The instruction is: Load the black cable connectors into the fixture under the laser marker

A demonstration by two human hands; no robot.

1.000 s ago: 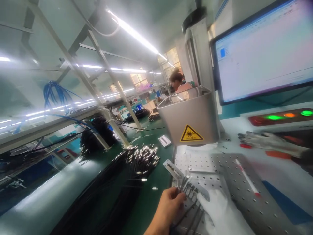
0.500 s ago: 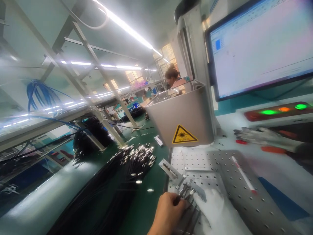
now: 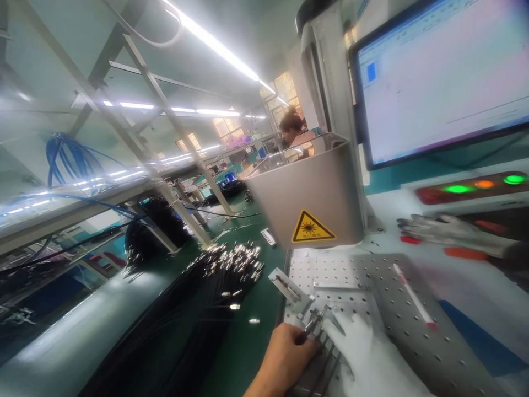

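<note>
Gripping thin dark cables (image 3: 326, 364) between thumb and bent fingers of the bare left hand (image 3: 285, 353), close to the metal connectors (image 3: 317, 318). Holding the white-gloved right hand (image 3: 363, 344) just beside, at the right of the same connectors, with fingers partly extended; cannot tell whether gripping or merely touching. Can place the cables low in view, between both hands, at the lower end of a slotted metal fixture (image 3: 292, 290) and over the left part of a perforated plate (image 3: 382, 281). Can see a white pen (image 3: 415, 300) with red ends farther right on the plate, and a grey glove (image 3: 442, 230) beyond. Facing a grey metal housing (image 3: 301, 193) with a yellow warning triangle (image 3: 313, 227) on the front, near a lit monitor (image 3: 446, 94). Can also make out, on the green desk (image 3: 269, 270) to the left, a large black cable bundle (image 3: 177, 314) ending in a cluster of shiny tips.
</note>
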